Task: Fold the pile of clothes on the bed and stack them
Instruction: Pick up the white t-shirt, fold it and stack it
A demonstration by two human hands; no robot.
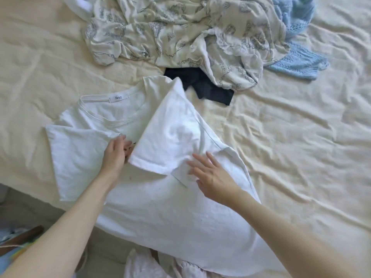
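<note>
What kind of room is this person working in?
Most likely a bedroom at home. A wrinkled cream bedsheet covers the surface, a white T-shirt lies spread on it mid-fold, and a loose pile holds a printed garment and a blue knit.

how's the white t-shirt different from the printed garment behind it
The white t-shirt is plain; the printed garment is cream with a grey-blue pattern. The t-shirt lies spread flat at the near edge of the bed with one sleeve folded across; the printed garment is crumpled in the pile. Both hands touch the t-shirt only. Both are light-coloured and lie on the bed.
</note>
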